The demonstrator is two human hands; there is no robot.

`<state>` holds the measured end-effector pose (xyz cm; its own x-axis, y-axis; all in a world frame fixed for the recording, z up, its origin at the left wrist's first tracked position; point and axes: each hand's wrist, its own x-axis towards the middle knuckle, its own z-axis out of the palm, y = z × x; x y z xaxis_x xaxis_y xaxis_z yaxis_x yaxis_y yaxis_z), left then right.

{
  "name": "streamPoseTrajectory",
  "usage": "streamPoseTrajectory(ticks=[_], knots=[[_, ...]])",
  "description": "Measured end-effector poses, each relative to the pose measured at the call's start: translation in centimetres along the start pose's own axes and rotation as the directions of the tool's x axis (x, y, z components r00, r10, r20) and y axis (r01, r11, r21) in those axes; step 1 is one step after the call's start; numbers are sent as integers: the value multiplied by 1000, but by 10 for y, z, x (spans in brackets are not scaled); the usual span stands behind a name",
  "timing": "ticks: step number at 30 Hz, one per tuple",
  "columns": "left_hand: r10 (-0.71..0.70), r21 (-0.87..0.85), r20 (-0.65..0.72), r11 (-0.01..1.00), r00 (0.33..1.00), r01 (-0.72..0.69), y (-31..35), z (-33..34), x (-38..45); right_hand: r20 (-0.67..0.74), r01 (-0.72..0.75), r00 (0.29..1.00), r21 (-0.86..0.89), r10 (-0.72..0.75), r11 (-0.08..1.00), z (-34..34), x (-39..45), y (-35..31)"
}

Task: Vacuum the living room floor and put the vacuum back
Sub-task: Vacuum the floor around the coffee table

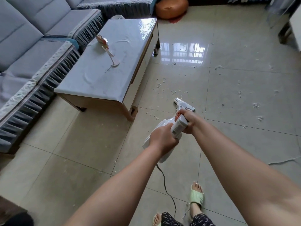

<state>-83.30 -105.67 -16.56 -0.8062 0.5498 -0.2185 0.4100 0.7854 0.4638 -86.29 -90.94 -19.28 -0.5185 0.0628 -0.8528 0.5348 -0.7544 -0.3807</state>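
Near the middle of the glossy beige tiled floor [228, 144], just right of the near corner of the low white-topped coffee table [110, 66], the white corded stick vacuum [177, 124] is standing with its flat white floor head [184, 104] down among scattered pale crumbs and paper shreds [160, 84]. Both hands are gripping it: the left hand [162, 139] is curling tight around the lower part of the grey handle block, the right hand [187, 121] is wrapping the upper end, fingers fully closed on the body. The thin dark power cord [164, 178] is trailing back from the body toward the near edge, running between the feet in pale green slippers [196, 197]. Likely trouble: a step back is risking a snag or trip on that cord. Pushing left could be knocking the head into the table leg. Debris is lying far and right, well apart from the head, so a short sweep is leaving patches behind. Most of the floor is looking undone.
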Motion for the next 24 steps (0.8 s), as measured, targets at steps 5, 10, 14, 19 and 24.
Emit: streamPoseTrajectory(ticks=[5,10,14,19,24], knots=[[0,-10,-12,1000,1000,0,19,3,29,11,8,1000,16,-8,1000,-10,9,-32],[-3,8,-15,1000,1000,3,36,5,55,19,12,1000,43,-13,999,-20,19,-59],[-13,-1,-4,1000,1000,13,50,11,73,9,23,1000,19,-23,1000,-32,27,-78],[-8,-8,-5,1000,1000,8,66,15,95,-4,18,1000,26,-18,999,-44,36,-102],[-26,-6,-5,1000,1000,26,79,17,118,16,23,1000,45,-24,999,-51,46,-126]])
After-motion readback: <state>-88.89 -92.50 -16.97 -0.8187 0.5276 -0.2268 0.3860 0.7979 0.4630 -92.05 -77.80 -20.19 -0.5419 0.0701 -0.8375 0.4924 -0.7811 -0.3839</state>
